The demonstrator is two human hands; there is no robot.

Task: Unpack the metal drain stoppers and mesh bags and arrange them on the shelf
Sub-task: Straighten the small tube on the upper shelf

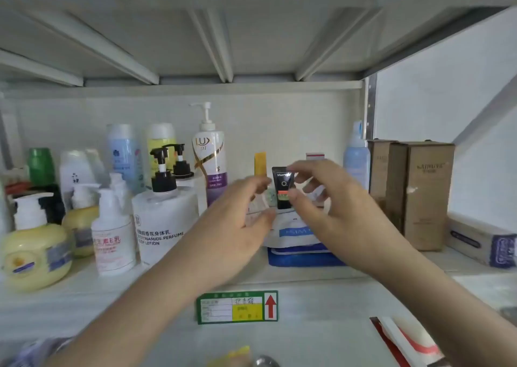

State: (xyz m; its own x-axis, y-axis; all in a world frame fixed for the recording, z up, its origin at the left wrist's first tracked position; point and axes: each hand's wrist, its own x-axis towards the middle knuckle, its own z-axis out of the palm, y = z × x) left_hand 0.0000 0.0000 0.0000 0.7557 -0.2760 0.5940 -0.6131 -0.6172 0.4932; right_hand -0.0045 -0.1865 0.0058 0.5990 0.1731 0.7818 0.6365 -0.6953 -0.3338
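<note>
My right hand (335, 207) pinches a small black tube (283, 187) marked "Men" between thumb and forefinger, holding it upright above the middle of the shelf board (307, 291). To its left is my left hand (232, 226), fingers spread, its tips around some small pale sachets (258, 205) beside the tube. I cannot tell whether it grips them. A rounded shiny metal piece (264, 362) shows at the bottom edge, mostly cut off. No mesh bag is visible.
Pump bottles, among them a white body lotion (165, 224) and yellow jars (35, 254), crowd the left half. A white and blue pouch (293, 231) lies on a blue pack (302, 257). Brown cartons (428, 193) stand at the right. A green label (237, 306) marks the shelf front.
</note>
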